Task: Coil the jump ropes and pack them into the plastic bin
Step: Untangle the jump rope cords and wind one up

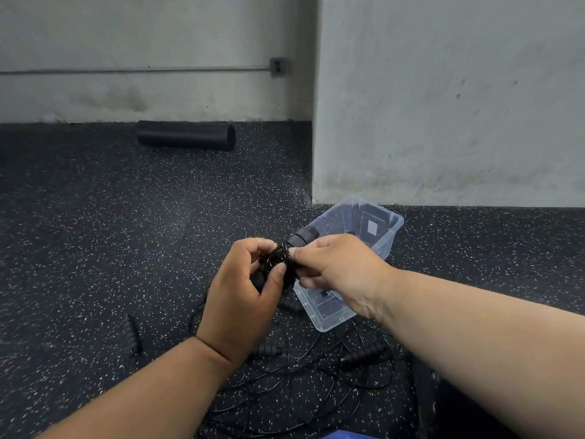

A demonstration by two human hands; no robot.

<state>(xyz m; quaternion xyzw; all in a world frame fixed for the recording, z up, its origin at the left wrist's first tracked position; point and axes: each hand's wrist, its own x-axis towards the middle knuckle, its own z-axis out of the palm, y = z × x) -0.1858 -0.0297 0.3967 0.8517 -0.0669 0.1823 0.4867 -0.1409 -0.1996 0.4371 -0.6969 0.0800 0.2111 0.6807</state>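
Both bare forearms reach forward, the hands meeting close together; the left hand (240, 296) is curled, thumb up, the right hand (338, 274) pinching with its fingertips, seemingly both gripping

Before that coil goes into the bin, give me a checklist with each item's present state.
1. Coiled jump rope held by both hands, left hand and right hand: ok.
2. Handle gathered with the coil: ok for one; the second handle, cannot tell.
3. Coil secured so it won't spring open: cannot tell.
4. Clear plastic bin open, lid off, right behind the hands: ok.
5. Room in the bin: ok, mostly bare bottom showing.
6. Remaining ropes coiled: not ok, loose and tangled on the floor.
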